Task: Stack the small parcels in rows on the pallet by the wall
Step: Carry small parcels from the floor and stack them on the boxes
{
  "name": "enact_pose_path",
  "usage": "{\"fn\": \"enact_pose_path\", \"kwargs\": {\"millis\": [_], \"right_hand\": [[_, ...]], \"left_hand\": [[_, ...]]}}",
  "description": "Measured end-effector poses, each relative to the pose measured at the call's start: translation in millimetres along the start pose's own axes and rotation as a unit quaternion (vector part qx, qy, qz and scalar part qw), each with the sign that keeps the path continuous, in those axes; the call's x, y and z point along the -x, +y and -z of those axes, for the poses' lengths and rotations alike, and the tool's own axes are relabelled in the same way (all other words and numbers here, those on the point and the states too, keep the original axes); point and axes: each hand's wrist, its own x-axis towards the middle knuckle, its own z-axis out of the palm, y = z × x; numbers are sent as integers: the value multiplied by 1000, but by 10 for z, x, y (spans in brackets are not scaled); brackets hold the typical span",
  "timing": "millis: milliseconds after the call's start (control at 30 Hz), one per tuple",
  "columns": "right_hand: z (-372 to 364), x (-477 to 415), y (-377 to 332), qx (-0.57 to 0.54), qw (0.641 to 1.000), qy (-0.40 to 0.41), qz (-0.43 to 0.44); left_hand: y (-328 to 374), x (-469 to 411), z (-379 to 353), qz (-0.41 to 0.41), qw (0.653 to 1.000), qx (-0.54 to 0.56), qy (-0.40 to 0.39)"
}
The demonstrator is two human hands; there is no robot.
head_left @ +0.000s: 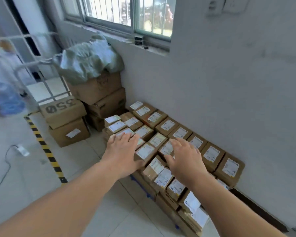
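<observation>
A carton (62,109) reads "350"; parcels (225,177) carry illegible white labels (230,165).

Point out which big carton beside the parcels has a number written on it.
The carton marked 350, atop the stack nearest the striped floor tape; only its top face carries large black digits.

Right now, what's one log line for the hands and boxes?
left hand: open, over parcels | right hand: open, over parcels | parcels: rows along wall | pallet: blue edge showing

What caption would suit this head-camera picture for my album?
Left hand and right hand, both open, hover over rows of labelled small parcels by the wall.
</observation>
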Motion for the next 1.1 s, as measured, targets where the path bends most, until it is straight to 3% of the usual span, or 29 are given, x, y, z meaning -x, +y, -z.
{"fn": "enact_pose_path", "kwargs": {"millis": [267,500,800,1100], "right_hand": [[130,197,-1528,47,983,41,175],[-341,746,-3290,34,954,-5,299],[-1316,1734,-5371,57,890,-60,449],[-2086,2257,-6549,103,838,-134,519]], "left_hand": [[-1149,1041,541,127,987,31,95],[-2458,2690,623,257,958,15,128],[-3932,5012,305,463,879,10,109],[-4535,6405,-128,599,790,66,112]]}}
